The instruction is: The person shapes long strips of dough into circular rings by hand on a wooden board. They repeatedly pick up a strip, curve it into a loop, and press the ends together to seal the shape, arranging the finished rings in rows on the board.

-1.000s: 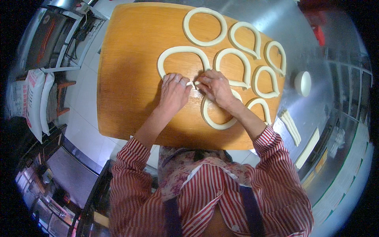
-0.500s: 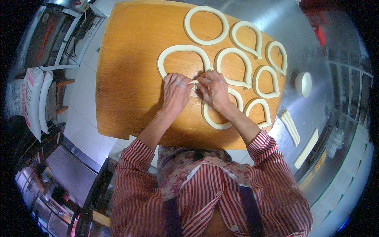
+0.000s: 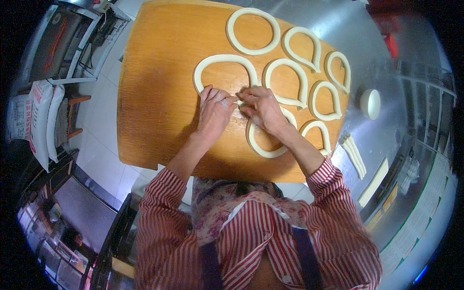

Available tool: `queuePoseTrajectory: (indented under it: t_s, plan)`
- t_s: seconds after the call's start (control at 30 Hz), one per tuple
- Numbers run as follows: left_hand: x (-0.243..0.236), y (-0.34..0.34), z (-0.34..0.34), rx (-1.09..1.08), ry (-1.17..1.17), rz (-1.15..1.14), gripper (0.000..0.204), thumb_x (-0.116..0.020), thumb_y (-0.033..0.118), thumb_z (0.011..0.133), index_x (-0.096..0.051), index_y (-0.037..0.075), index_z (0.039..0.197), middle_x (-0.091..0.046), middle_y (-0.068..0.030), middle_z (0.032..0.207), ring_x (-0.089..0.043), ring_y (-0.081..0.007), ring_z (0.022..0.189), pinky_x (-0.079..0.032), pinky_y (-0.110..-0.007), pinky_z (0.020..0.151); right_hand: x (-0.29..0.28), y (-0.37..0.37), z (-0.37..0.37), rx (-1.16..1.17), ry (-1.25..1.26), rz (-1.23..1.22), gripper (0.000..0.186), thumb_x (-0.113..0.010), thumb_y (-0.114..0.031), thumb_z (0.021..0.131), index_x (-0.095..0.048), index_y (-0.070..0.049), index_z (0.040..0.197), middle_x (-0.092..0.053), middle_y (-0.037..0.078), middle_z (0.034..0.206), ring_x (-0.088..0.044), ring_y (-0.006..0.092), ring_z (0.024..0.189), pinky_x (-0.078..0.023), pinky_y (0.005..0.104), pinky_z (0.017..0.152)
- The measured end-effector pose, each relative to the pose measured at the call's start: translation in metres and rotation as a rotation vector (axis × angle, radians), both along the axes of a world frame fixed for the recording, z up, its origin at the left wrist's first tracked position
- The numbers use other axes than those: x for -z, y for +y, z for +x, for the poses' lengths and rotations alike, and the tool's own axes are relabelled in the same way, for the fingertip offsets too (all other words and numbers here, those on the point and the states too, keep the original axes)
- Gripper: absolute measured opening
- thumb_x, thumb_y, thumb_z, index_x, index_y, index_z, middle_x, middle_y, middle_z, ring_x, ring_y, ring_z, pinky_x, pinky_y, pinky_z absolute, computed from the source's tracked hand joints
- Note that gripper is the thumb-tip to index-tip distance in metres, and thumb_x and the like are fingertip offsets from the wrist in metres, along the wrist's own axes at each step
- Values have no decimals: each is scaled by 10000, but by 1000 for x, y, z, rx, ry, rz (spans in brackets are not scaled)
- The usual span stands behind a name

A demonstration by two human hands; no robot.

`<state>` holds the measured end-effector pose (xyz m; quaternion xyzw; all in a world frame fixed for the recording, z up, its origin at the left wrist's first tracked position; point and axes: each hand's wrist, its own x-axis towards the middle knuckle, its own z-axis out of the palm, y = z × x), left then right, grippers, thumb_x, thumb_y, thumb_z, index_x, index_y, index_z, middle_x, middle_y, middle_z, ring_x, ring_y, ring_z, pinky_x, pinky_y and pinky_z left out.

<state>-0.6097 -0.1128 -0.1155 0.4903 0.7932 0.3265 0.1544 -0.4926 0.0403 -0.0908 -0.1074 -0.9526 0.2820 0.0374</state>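
On the wooden board [image 3: 159, 53] lies a large pale dough loop [image 3: 225, 59], its near ends between my two hands. My left hand [image 3: 215, 113] has bent fingers closed on the left end. My right hand [image 3: 265, 110] pinches the other end beside it; fingertips mostly hide the joint. Several other dough rings [image 3: 252, 51] lie behind and to the right, some drawn to a point. One ring [image 3: 268, 153] is partly under my right hand and wrist.
Right of the board, the steel worktop [image 3: 372, 135] holds a white bowl [image 3: 370, 104], several dough strips [image 3: 352, 154] and a flat pale strip [image 3: 373, 181]. At left, white sacks [image 3: 43, 123] stand by a wooden stool [image 3: 77, 116] and a metal frame [image 3: 84, 53].
The small dough gap visible between my fingertips a second ago has narrowed and is now mostly covered. Both hands have shifted only slightly.
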Motion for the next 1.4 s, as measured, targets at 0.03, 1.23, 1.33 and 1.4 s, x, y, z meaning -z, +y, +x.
queuePoseTrajectory:
  t_s: [0.03, 1.23, 1.33, 1.4]
  plan:
    - [-4, 0, -2, 15, -4, -25, 185, -715, 105, 834, -730, 34, 1004, -675, -99, 1002, -590, -264, 1048, -328, -468, 1111, -5, 1, 0, 7, -27, -7, 277, -776, -153, 776, -754, -79, 1042, -703, 72, 1100, -626, 286, 994, -466, 386, 865]
    - [10, -1, -1, -17, 31, 136, 159, -764, 101, 787, -702, 56, 926, -621, -50, 1071, -570, -230, 1109, -308, -499, 1110, 8, -3, 0, 130, 75, -27, 167, -748, -90, 779, -693, -76, 935, -631, 33, 1186, -562, 246, 1106, -394, 420, 895]
    - [11, 0, 0, -37, 26, 145, 154, -764, 102, 786, -702, 62, 922, -622, -49, 1064, -574, -231, 1101, -302, -506, 1111, 10, -2, -2, 139, 74, -65, 164, -749, -98, 790, -693, -67, 940, -629, 35, 1192, -551, 241, 1128, -380, 414, 914]
    - [12, 0, 1, -48, 23, 159, 151, -765, 106, 785, -703, 65, 918, -622, -48, 1058, -577, -233, 1093, -300, -509, 1112, 10, 0, -1, 124, 45, -62, 176, -753, -123, 811, -698, -58, 965, -626, 42, 1196, -539, 232, 1154, -360, 390, 947]
